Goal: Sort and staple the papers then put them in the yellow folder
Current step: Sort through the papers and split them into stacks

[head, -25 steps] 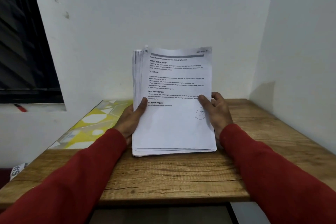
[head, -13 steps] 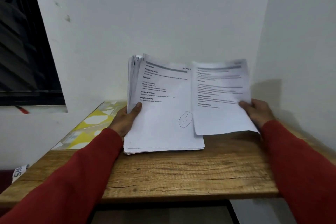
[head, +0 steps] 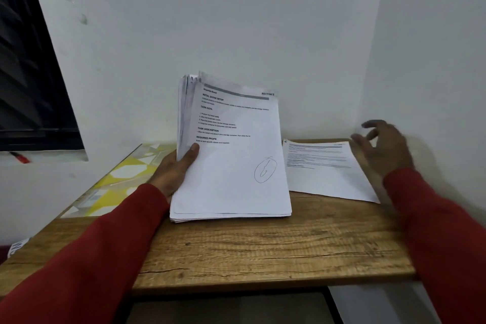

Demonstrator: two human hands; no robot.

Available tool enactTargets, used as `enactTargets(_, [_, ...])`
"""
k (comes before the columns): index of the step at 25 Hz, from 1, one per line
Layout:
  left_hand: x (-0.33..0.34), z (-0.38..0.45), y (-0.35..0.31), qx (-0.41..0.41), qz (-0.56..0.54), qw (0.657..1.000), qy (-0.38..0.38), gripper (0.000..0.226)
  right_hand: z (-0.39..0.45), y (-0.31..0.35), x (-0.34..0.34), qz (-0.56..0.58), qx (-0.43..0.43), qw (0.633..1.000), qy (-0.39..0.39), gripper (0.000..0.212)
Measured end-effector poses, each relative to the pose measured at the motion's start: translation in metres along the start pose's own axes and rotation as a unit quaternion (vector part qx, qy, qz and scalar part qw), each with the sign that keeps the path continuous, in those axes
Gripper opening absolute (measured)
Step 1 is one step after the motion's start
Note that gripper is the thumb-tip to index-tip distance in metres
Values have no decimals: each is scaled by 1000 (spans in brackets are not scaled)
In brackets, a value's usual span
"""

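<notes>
My left hand (head: 175,171) props the paper stack (head: 231,166) upright on the worktop (head: 263,250) w/ fingers gripping its edge for sorting, right hand (head: 381,147) released above the single sheet (head: 326,168) at 3 o'clock, yellow folder (head: 115,179) at 9.

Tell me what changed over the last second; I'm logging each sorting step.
The right hand peeled the top printed white sheet off the stack, carried it right, laid it flat on the wooden table and let go; it now hangs open above it. The left hand still grips the propped stack of printed papers. The yellow patterned folder stayed put.
</notes>
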State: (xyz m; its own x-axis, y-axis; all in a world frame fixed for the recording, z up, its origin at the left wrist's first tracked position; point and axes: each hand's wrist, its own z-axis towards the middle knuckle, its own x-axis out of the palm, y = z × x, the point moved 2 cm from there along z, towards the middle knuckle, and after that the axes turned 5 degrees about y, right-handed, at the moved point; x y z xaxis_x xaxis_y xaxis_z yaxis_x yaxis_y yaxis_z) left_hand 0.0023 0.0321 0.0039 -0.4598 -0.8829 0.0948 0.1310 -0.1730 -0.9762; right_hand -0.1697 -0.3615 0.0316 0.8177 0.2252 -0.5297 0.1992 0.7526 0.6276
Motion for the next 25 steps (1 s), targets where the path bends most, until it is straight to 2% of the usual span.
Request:
enactTargets(1, [3,0,1,-1,1,1000,14,69,-9,25,10,69,-27,997,25,29])
enactTargets(2, [5,1,3,2,4,1000,22,74,-20,51,23,126,-34,987,92,30])
enactTargets(4, [7,1,2,10,6,1000,22,60,-31,76,55,169,-16,961,218,43])
enactTargets(5, [6,0,2,9,10,1000,13,51,-31,76,66,139,-10,963,230,51])
enactTargets(7, [2,1,1,10,10,1000,6,58,-19,53,75,-27,-3,982,186,61])
enactTargets(8, [-1,2,2,11,7,1000,6,65,-12,36,77,-122,10,971,205,65])
enactTargets(9, [-2,2,3,10,4,1000,4,64,-10,22,78,-203,29,944,260,70])
enactTargets(11, [-3,3,3,8,3,1000,-6,41,-7,-3,83,-277,77,883,371,85])
enactTargets(12, [-3,3,3,8,6,1000,-10,33,-6,-7,82,-290,93,867,395,90])
enactTargets(13, [-2,4,3,7,11,1000,-15,30,-7,-6,78,-300,97,863,395,90])
enactTargets(14, [-2,4,4,6,13,1000,-18,30,-9,1,75,-293,77,874,380,83])
enactTargets(15, [-3,3,3,5,10,1000,-19,32,-13,16,70,-250,46,901,352,71])
enactTargets(17, [-2,2,2,6,-4,1000,-11,40,-28,50,67,-16,-3,958,285,51])
enactTargets(18, [-1,2,2,7,-8,1000,-4,47,-38,69,67,127,-1,954,270,44])
enactTargets(19, [0,1,2,9,-6,1000,1,52,-47,88,68,238,10,933,271,39])
enactTargets(20, [2,0,2,13,-3,1000,3,50,-53,100,73,309,33,910,273,37])
enactTargets(22, [3,0,0,13,4,1000,2,37,-58,110,84,369,77,893,247,32])
enactTargets(25, [0,0,-3,3,15,1000,6,37,-57,109,87,400,102,887,207,21])
